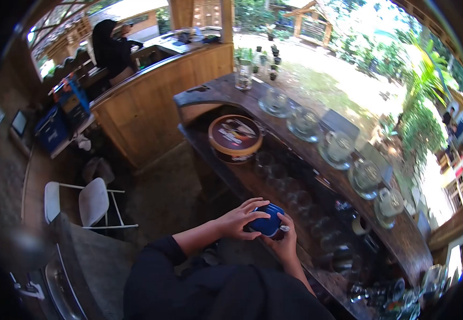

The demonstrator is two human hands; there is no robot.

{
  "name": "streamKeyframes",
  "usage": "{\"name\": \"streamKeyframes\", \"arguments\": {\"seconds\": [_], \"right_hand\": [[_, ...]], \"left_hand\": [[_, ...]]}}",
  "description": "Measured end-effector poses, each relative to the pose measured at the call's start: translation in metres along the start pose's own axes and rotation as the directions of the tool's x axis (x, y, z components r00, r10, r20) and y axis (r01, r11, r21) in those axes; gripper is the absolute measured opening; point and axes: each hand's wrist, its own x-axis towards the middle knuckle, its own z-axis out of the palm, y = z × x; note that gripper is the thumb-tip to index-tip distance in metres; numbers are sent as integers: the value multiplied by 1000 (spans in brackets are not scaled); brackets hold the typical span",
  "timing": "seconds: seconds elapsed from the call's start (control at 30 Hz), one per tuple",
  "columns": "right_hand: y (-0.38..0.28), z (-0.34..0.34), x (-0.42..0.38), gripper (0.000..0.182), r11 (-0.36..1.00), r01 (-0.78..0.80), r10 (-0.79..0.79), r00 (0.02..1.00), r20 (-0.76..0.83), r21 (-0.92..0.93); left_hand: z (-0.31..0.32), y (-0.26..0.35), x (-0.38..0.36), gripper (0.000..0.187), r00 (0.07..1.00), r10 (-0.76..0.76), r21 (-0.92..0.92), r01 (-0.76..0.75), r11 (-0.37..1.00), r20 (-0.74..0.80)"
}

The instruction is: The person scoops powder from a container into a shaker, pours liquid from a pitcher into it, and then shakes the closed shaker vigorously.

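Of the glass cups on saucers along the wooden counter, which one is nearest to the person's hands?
The last cup in the row, at the lower right end of the counter; the other four stand farther up the counter.

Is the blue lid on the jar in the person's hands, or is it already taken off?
On. The blue lid sits on top of the jar, with the left hand over it and the right hand holding beneath.
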Motion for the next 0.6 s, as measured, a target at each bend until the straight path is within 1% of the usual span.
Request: {"name": "streamKeyframes", "arguments": {"seconds": [0.03,0.1,0.13,0.2,0.23,0.3,0.33,0.37,0.4,0.43,0.47,0.5,0.53,0.57,0.6], "right_hand": [[2,16,13,76,1000,14,-14,1000,22,12],[2,48,43,74,989,140,-139,990,39,-45],[2,68,60,74,988,152,-150,988,46,-38],[1,112,97,72,993,82,-91,990,108,90],[-1,135,116,72,992,90,-100,989,109,90],[-5,182,153,70,955,-157,100,969,227,250],[-2,205,172,70,957,-150,92,968,232,248],[5,229,190,71,947,-135,69,972,225,291],[12,251,207,73,933,-123,54,977,207,339],[17,269,221,73,930,-129,65,979,192,345],[22,284,236,75,974,-66,39,991,128,216],[30,297,250,77,997,-5,0,997,72,78],[37,309,263,78,999,38,-39,998,40,24],[43,318,271,78,999,38,-38,999,33,23],[43,325,280,77,999,-36,36,999,-3,0]], "left_hand": [[-13,-10,-9,55,1000,-13,20,14,1000,-16],[-39,-33,-25,59,988,-76,-76,66,995,-137],[-57,-44,-33,59,987,-76,-63,68,996,-145],[-97,-68,-48,59,967,-150,-134,124,983,-206],[-117,-83,-54,59,967,-144,-128,119,985,-211],[-154,-114,-68,59,923,-194,-90,174,981,-331],[-173,-129,-74,54,905,-232,-95,212,973,-357],[-186,-150,-79,54,904,-228,-90,210,974,-361],[-196,-180,-85,51,847,-299,-199,234,952,-439],[-204,-202,-88,48,782,-381,-313,249,916,-493],[-208,-223,-90,46,733,-505,-585,180,791,-457],[-216,-239,-86,46,739,-506,-588,184,787,-446],[-224,-253,-83,47,705,-551,-616,203,761,-448],[-231,-266,-80,49,668,-592,-643,217,735,-451],[-232,-289,-82,53,663,-591,-625,231,746,-460]]}}
